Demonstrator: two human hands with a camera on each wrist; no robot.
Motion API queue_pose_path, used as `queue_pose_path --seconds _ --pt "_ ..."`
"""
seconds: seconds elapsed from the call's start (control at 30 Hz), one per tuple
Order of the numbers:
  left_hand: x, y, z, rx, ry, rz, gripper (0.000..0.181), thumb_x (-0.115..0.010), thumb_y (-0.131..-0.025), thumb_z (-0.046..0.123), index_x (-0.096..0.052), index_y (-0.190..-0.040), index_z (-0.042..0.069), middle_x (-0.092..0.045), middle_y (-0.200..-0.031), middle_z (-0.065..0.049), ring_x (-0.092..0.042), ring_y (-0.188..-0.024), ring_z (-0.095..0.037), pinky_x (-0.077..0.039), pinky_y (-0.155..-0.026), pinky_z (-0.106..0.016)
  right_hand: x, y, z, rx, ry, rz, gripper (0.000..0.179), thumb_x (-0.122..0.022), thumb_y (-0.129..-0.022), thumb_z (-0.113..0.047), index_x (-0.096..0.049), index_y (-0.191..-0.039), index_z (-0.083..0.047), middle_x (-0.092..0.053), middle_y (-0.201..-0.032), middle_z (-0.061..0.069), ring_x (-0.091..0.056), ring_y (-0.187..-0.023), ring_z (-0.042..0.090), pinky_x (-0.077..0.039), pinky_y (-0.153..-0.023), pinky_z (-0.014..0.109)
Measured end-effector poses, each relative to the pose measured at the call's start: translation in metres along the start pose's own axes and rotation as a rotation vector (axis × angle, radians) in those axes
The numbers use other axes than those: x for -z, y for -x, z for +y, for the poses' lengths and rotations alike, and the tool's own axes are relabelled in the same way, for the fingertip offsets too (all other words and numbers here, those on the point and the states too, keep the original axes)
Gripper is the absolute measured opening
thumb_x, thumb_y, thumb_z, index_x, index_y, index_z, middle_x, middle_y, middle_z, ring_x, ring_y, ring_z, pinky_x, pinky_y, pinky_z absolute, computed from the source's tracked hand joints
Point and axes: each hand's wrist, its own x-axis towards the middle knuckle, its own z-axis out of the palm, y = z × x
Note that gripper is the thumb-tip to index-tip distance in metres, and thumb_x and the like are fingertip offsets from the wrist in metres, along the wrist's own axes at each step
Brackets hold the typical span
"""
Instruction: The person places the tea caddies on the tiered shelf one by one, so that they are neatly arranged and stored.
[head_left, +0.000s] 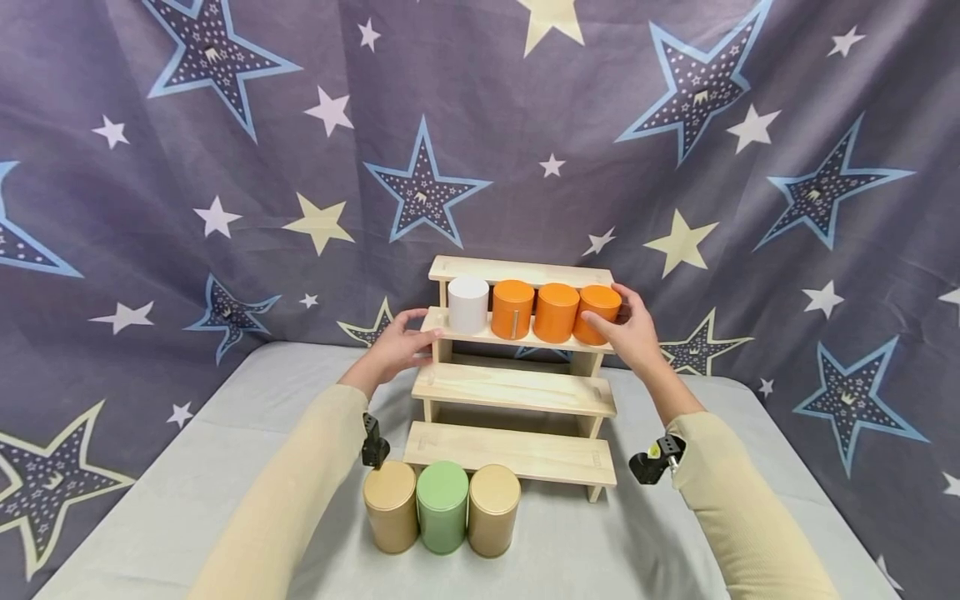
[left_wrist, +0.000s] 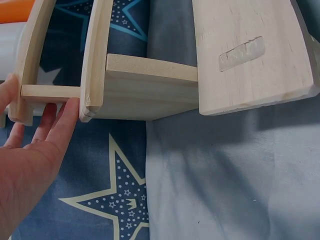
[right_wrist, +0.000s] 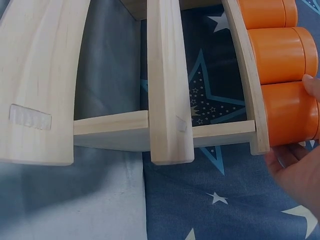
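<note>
A stepped wooden display shelf (head_left: 517, 389) has a white canister (head_left: 468, 307) and three orange canisters in a row on its third step from the bottom. My right hand (head_left: 628, 327) grips the rightmost orange canister (head_left: 596, 310), thumb on its front and fingers round its far side. In the right wrist view, this orange canister (right_wrist: 290, 112) stands at the board's end. My left hand (head_left: 397, 346) holds the left end of that same step. The left wrist view shows its fingers (left_wrist: 60, 125) against the shelf's side panel, below the board.
In front of the shelf stand a gold canister (head_left: 391, 507), a green canister (head_left: 442, 507) and another gold canister (head_left: 493, 510), on a light grey cloth (head_left: 570, 550). A star-patterned curtain (head_left: 510, 150) hangs close behind the shelf. Its top step (head_left: 525, 272) bears nothing.
</note>
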Motion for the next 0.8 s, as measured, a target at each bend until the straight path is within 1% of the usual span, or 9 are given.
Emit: queue_pose_path --seconds 0.23,0.43,0.57,0.8 --pt "0.0 0.0 -0.001 -0.005 0.001 -0.006 0.065 -0.058 -0.093 0.015 -0.019 -0.146 0.015 -0.038 -0.137 -0.027 -0.042 -0.127 -0.042 -0.044 -0.103 -0.049 0.0 0.001 0.002 0.005 0.012 0.006 0.086 -0.071 -0.083 -0.032 -0.019 -0.147 -0.008 -0.042 -0.132 0.022 -0.046 -0.114 0.033 -0.041 -0.105 0.046" --pt "0.001 -0.001 -0.002 -0.01 0.003 -0.005 0.066 -0.058 -0.093 0.015 -0.018 -0.147 0.014 -0.037 -0.139 -0.027 -0.042 -0.127 -0.042 -0.043 -0.103 -0.049 0.002 0.003 0.004 0.004 0.015 0.013 0.09 -0.073 -0.081 -0.036 -0.019 -0.148 -0.01 -0.042 -0.133 0.022 -0.046 -0.116 0.034 -0.042 -0.104 0.046" --pt "0.0 0.0 -0.001 -0.01 -0.001 -0.004 0.066 -0.058 -0.093 0.015 -0.018 -0.147 0.014 -0.037 -0.139 -0.027 -0.043 -0.127 -0.041 -0.043 -0.103 -0.049 0.006 0.008 0.004 -0.001 0.026 0.002 0.091 -0.073 -0.08 -0.038 -0.019 -0.148 -0.012 -0.044 -0.133 0.022 -0.047 -0.118 0.035 -0.043 -0.103 0.048" --pt "0.002 -0.001 -0.001 -0.007 -0.01 -0.002 0.066 -0.058 -0.093 0.017 -0.019 -0.146 0.016 -0.037 -0.139 -0.026 -0.045 -0.126 -0.041 -0.045 -0.101 -0.048 0.015 0.02 0.002 0.025 0.075 -0.006 0.088 -0.072 -0.081 -0.038 -0.021 -0.148 -0.011 -0.046 -0.132 0.022 -0.046 -0.123 0.037 -0.044 -0.102 0.051"
